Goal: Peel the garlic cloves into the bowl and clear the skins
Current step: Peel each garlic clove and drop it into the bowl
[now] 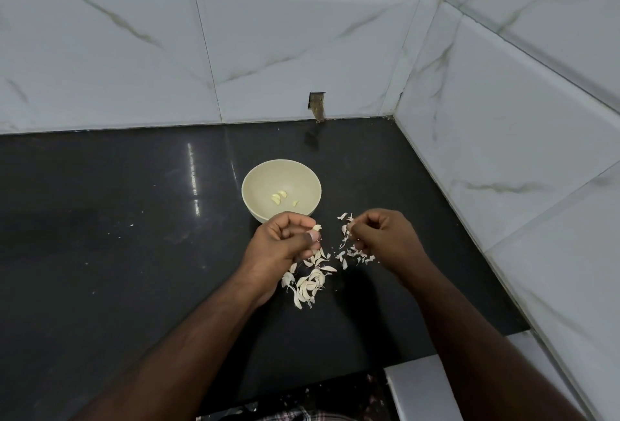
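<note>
The left hand (285,239) pinches a small pale garlic clove (316,228), mostly hidden by curled fingers; the right hand (382,232) grips papery white skin (345,230). Peeled cloves (279,197) lie in the round cream bowl (255,185) just behind, with unpeeled cloves (307,283) heaped on the glossy black countertop (117,253).

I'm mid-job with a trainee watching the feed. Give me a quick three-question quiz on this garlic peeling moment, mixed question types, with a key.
1. True or false: the bowl already holds peeled cloves.
2. Multiple choice: where does the main heap of garlic lie? A) inside the bowl B) on the dark counter below the left hand C) against the tiled wall
3. Fill in: the fingers of the left hand pinch a ____, while the right hand grips bits of skin.

Key:
1. True; a few pale cloves lie at its bottom.
2. B
3. Garlic clove
</note>
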A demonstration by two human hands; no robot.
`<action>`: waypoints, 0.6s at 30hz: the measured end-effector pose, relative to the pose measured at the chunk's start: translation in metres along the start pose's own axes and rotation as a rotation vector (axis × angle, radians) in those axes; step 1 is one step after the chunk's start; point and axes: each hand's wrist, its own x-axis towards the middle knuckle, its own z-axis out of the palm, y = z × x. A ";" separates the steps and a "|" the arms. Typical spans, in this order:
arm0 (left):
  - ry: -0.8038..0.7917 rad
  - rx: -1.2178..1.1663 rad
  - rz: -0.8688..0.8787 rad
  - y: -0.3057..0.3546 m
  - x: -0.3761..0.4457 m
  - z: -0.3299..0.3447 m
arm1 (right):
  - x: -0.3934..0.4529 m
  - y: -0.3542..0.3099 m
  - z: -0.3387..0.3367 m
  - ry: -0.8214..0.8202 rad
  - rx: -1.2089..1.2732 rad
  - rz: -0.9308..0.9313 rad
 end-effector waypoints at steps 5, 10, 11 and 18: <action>-0.039 -0.041 -0.036 0.002 -0.001 0.001 | -0.002 0.007 -0.008 0.105 -0.248 -0.072; -0.024 -0.068 -0.048 0.004 -0.001 0.005 | -0.015 -0.006 0.014 -0.095 -0.022 -0.167; -0.025 -0.060 -0.043 0.005 -0.001 0.005 | -0.016 -0.007 0.020 -0.091 -0.001 -0.172; -0.052 -0.123 -0.079 0.010 -0.005 0.001 | -0.021 -0.010 0.031 -0.058 0.164 -0.207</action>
